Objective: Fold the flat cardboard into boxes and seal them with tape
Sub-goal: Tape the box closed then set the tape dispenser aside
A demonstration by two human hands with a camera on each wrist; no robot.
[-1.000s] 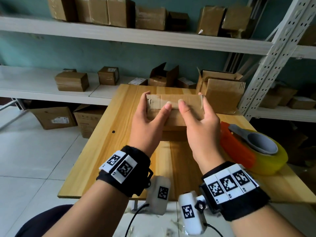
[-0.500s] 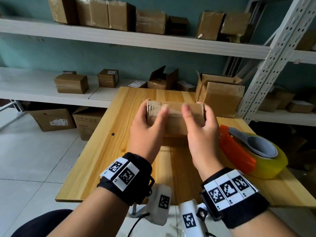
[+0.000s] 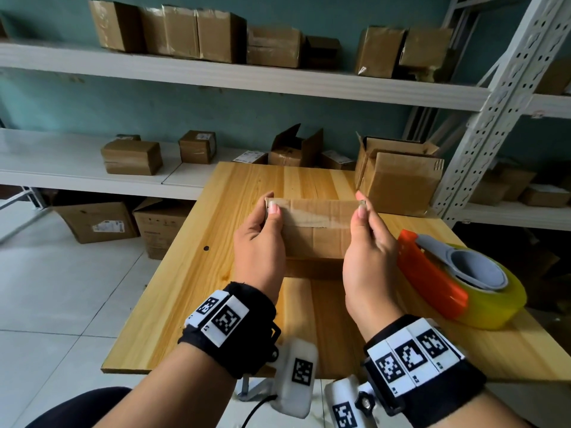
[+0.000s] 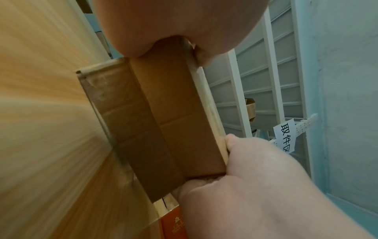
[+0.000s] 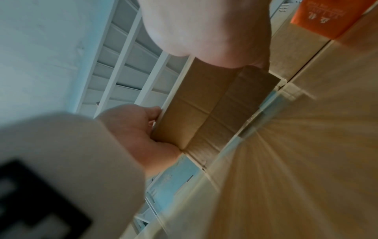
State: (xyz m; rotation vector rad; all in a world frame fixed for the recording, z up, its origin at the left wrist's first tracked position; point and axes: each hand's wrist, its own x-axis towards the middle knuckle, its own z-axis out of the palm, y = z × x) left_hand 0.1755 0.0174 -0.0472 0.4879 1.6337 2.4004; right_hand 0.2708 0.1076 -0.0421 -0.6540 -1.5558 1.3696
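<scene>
A small brown cardboard box (image 3: 315,225) stands on the wooden table (image 3: 191,273), a strip of clear tape across its near face. My left hand (image 3: 262,233) grips its left end, thumb on the front near the top corner. My right hand (image 3: 367,239) grips the right end the same way. Both wrist views look along the box (image 4: 163,122) (image 5: 206,106) from its ends, with the opposite hand (image 4: 255,186) (image 5: 131,134) at the far end. A tape dispenser (image 3: 457,279), orange body, grey handle and yellowish roll, lies on the table right of my right hand.
An open cardboard box (image 3: 398,177) stands at the table's far right corner. White shelves (image 3: 77,168) behind and to the left hold several closed boxes. More cartons (image 3: 99,223) sit on the tiled floor at left. A white metal rack (image 3: 482,118) rises at right.
My thumbs have slid apart from the middle of the box's front to its two top corners. The box sits a little lower and nearer in the head view.
</scene>
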